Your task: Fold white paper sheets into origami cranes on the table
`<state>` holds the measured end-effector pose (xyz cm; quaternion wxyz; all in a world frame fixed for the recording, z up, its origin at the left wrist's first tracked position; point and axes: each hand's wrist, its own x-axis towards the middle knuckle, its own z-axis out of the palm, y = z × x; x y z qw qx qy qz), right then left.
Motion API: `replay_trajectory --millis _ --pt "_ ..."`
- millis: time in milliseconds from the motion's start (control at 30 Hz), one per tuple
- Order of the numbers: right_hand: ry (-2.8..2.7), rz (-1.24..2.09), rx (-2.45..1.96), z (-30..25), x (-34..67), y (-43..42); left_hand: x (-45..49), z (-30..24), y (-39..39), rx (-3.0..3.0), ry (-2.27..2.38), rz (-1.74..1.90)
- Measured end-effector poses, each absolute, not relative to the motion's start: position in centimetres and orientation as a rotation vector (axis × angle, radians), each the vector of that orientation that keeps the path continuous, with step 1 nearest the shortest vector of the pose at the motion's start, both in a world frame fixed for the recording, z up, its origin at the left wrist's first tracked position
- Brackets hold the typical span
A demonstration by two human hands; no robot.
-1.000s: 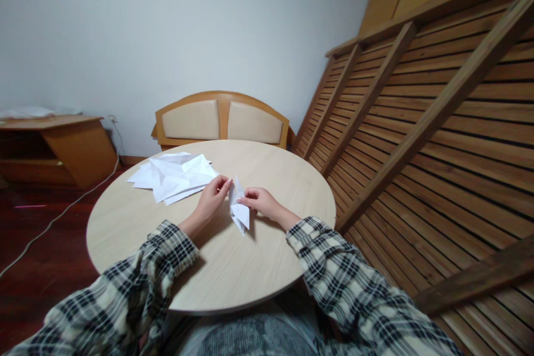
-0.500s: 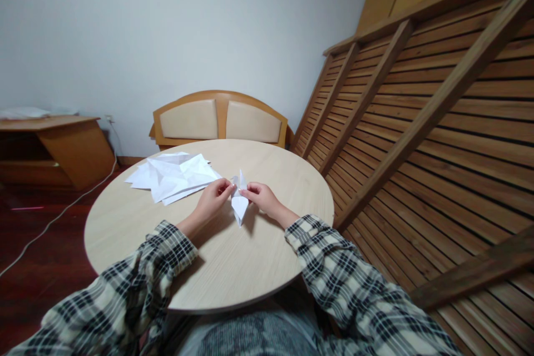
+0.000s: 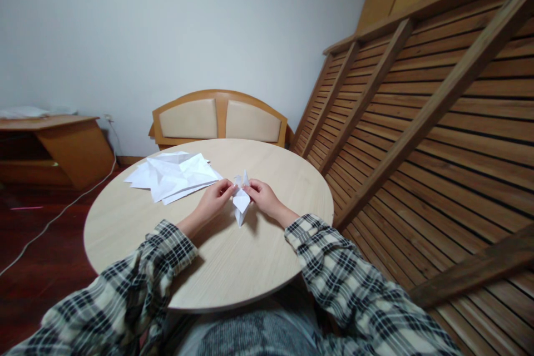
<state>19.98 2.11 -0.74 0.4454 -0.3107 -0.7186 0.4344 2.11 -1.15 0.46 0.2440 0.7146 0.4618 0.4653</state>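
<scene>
A small white origami paper crane (image 3: 241, 203) is held over the round table (image 3: 250, 267), between my two hands. My left hand (image 3: 217, 194) pinches its left side with thumb and forefinger. On the opposite side, my right hand (image 3: 262, 196) pinches it the same way. One narrow point of the folded paper rises between the hands, and a wider flap with a pointed tip faces me. Part of the paper is hidden behind my fingertips.
To the left on the table lies a pile of creased white paper sheets (image 3: 175, 175). Behind the table stands a headboard (image 3: 221, 117) with beige panels. A slatted wooden frame (image 3: 417, 139) leans along the right. A white cable (image 3: 67, 208) crosses the floor at left.
The front flap of the folded paper has bent down, so it looks shorter and the lower point shows more. The upright point has shifted slightly right. Both hands stay nearly in place.
</scene>
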Motion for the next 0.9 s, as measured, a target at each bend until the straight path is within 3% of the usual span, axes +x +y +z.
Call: replay_trajectory --millis 433,900 --pt "-1.707 1.171 -0.744 -0.88 20.01 2.39 2.14 0.87 -1.46 1.988 1.301 1.308" --pt "-1.609 0.967 -0.724 -0.56 20.15 2.55 1.7 0.32 -0.91 1.939 1.355 1.373"
